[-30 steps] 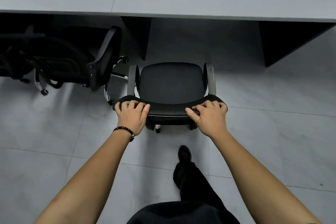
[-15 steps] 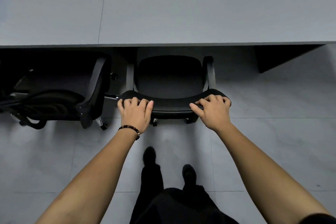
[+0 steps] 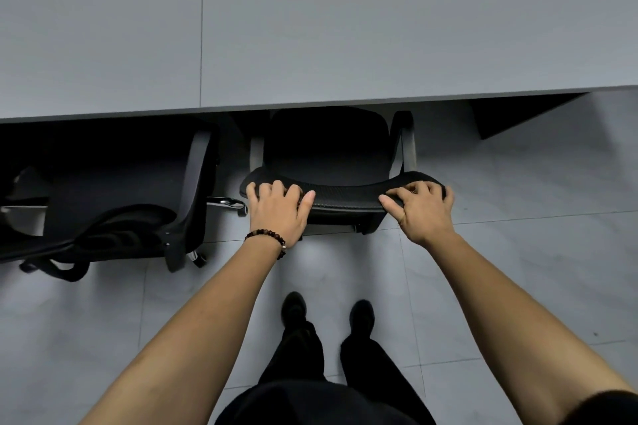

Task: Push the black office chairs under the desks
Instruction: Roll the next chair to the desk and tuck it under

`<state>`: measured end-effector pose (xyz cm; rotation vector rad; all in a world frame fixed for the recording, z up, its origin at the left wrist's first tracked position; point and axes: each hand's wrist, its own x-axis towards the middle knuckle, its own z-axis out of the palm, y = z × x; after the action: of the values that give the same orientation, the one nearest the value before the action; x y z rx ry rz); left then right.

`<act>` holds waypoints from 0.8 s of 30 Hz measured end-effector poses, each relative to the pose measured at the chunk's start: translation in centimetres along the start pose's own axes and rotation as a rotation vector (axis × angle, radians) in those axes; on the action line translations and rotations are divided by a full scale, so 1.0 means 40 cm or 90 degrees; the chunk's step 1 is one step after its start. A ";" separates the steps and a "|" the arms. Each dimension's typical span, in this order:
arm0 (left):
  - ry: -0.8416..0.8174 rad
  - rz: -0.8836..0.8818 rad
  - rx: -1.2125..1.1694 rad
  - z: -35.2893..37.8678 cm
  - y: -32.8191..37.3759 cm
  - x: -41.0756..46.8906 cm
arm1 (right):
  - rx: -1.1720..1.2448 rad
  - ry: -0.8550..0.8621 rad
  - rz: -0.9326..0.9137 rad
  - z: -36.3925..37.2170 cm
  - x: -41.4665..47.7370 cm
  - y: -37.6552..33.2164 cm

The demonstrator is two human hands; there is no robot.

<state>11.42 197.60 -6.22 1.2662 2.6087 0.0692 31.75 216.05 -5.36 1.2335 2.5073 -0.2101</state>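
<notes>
Chair sits with its seat partly under the bench; left hand and right hand curl their fingers over the backrest top; press evenly, straight ahead, minding the neighbouring chair.

Black mesh-textured chair, pale grey desk, grey tiled floor, dark-beaded bracelet
</notes>
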 end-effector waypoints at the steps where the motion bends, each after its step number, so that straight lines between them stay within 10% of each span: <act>1: -0.001 -0.001 -0.002 0.001 0.001 -0.011 | 0.004 0.000 0.003 0.002 -0.009 -0.001; 24: 0.023 -0.059 -0.030 0.056 0.091 -0.184 | 0.059 0.040 -0.035 0.048 -0.139 0.080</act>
<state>19.14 193.98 -6.44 1.1372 2.6761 0.1379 37.88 213.38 -5.10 1.2258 2.6140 -0.3098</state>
